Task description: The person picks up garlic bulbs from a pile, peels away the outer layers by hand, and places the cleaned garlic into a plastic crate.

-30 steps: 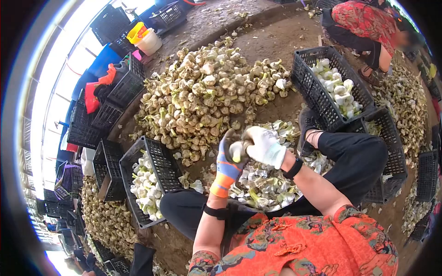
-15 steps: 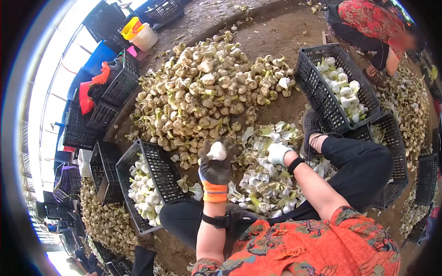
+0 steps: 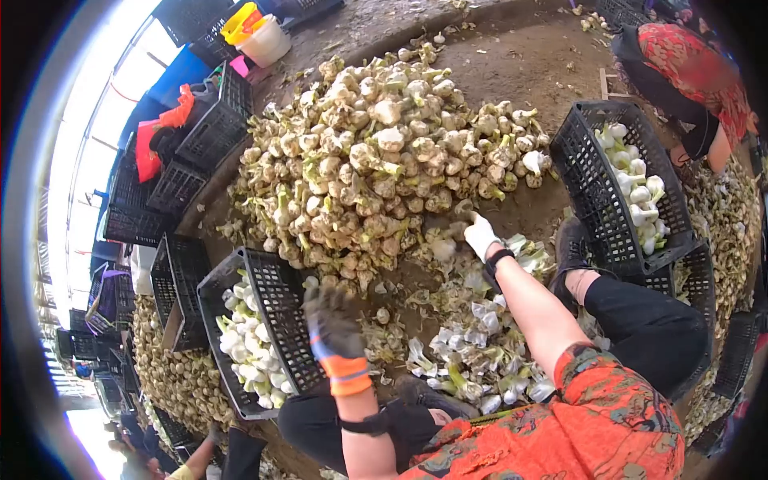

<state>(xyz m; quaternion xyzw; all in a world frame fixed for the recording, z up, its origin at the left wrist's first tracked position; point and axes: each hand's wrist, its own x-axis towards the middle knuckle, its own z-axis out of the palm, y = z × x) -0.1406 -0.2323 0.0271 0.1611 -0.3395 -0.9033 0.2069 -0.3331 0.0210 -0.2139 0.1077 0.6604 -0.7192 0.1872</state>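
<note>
My left hand [image 3: 334, 324], in a dark glove with an orange cuff, is open with nothing in it, beside the left black crate [image 3: 286, 320] of white peeled garlic [image 3: 246, 344]. My right hand [image 3: 480, 234], in a white glove, reaches to the lower right edge of the heap of unpeeled garlic [image 3: 376, 152]. Its fingers are closed round a brownish garlic bulb [image 3: 464, 210]. Peeled skins [image 3: 480, 336] lie on the ground below my right forearm.
At the right stands another black crate [image 3: 592, 192] with white garlic. A person [image 3: 688, 64] bends at the upper right. Stacked crates [image 3: 200, 144] and a white bucket [image 3: 266, 42] are at the upper left. More people are at the lower left.
The white bulb has left my left hand, which has moved left and opened. My right hand has gone from the skins up to the heap and taken a bulb. The view has shifted.
</note>
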